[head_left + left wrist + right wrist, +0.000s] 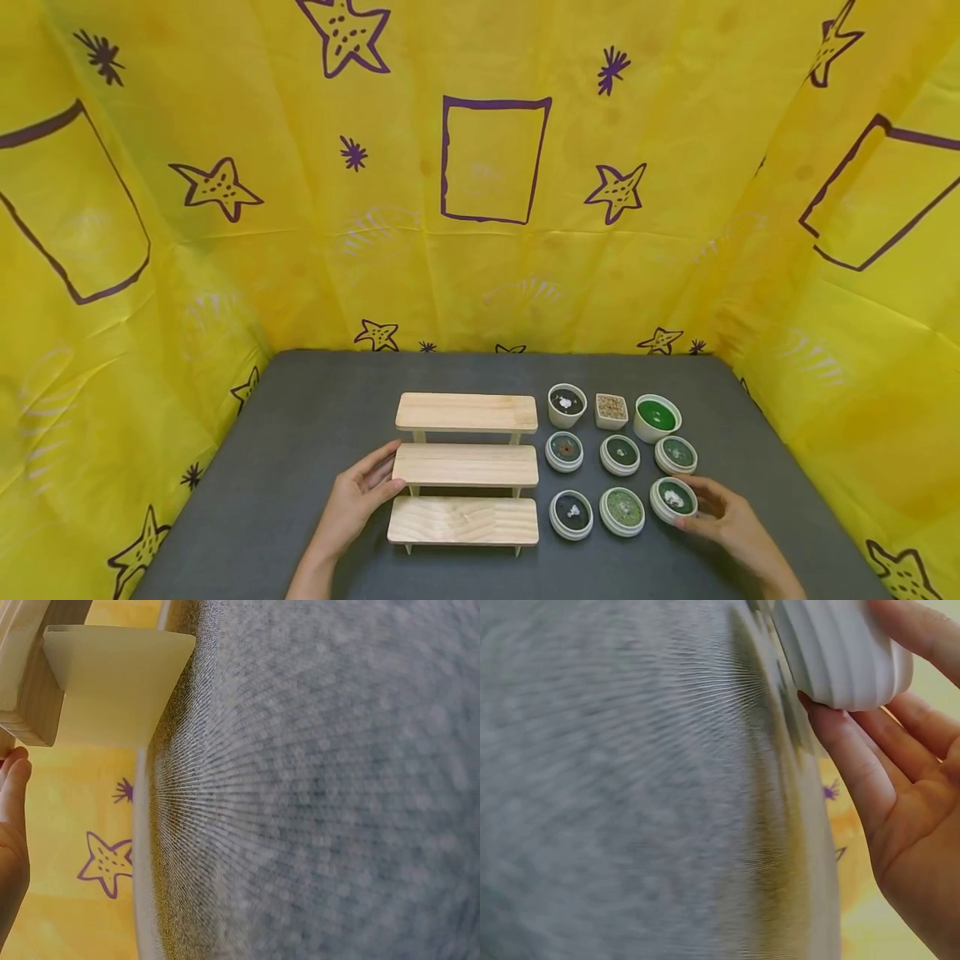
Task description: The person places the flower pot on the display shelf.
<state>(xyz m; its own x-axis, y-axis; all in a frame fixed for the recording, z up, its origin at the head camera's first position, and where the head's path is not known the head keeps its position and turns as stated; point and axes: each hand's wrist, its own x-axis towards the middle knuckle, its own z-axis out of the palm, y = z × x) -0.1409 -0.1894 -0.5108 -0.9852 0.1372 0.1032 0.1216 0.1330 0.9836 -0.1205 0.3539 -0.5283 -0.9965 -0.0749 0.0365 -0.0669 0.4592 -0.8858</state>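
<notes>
My left hand (365, 492) is at the left end of the middle shelf (465, 465) of a three-step wooden stand, its thumb near the front corner and its fingers at the back one. In the left wrist view, its fingertips (15, 769) meet a wooden board. The right hand (723, 518) grips a small white pot (673, 501) with a green top and a white patch, at the near right of the pots. Seen from the right wrist, this pot (847, 652) has fluted sides, with thumb and fingers on either side.
Several other small white pots stand in rows beside the stand, among them a green-filled one (657, 417) and a square one (611, 410) with gravel-like filling. All rest on a dark grey tabletop (247, 508). Yellow patterned cloth (495, 275) encloses the back and sides.
</notes>
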